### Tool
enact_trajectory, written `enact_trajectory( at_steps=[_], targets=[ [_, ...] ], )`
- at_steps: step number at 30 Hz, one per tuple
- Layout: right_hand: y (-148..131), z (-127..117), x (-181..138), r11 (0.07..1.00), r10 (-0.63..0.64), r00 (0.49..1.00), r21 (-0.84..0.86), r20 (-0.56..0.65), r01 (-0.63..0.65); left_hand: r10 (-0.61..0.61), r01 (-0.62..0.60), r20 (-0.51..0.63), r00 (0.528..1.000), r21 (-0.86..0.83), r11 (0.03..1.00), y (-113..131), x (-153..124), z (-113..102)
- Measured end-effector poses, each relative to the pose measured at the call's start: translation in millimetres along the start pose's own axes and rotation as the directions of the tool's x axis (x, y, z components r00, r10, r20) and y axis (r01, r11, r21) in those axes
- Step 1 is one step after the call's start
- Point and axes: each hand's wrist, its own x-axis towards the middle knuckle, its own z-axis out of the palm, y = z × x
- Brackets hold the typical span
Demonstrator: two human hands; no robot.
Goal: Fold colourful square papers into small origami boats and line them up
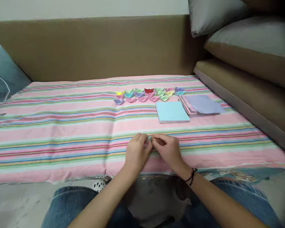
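Observation:
My left hand (138,151) and my right hand (168,150) meet near the front edge of a striped pink cloth (61,126). Both pinch a small pale green folded paper piece (149,139), mostly hidden by the fingers. My right wrist wears a black cord bracelet (191,176). Farther back lie several small folded paper boats (148,94) in many colours, set in rows. A stack of light blue paper squares (172,111) lies to the right of centre, with a fanned stack topped by lilac paper (203,104) beside it.
A brown padded back wall (97,47) runs behind the cloth. Brown cushions and grey pillows (249,50) are piled at the right. A teal cushion (2,72) sits at the far left. My knees in blue jeans (68,202) show below.

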Motion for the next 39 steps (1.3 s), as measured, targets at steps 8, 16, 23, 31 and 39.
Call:
enact_trajectory(
  at_steps=[8, 16, 23, 31, 39],
  targets=[
    [-1, -2, 0, 0.988, 0.124, 0.992, 0.102, -0.037, -0.120, -0.155, 0.140, -0.055, 0.986, -0.213, 0.967, 1, 3, 4],
    [7, -7, 1, 0.873, 0.374, 0.925, 0.313, 0.066, -0.375, -0.333, 0.349, 0.130, 0.934, -0.525, 0.776, -4, 5, 2],
    [12, -9, -1, 0.870, 0.368, 0.921, 0.303, 0.124, -0.389, -0.069, 0.117, 0.136, 0.988, -0.384, 0.916, -9, -1, 2],
    [19, -20, 1, 0.999, 0.028, 0.990, 0.018, 0.139, -0.031, 0.130, -0.075, 0.266, 0.955, -0.207, 0.976, -10, 0, -9],
    [23, -32, 6, 0.873, -0.405, 0.871, -0.165, 0.278, 0.459, 0.143, -0.119, 0.346, 0.927, -0.090, 0.989, -8, 0, -9]
  ],
)
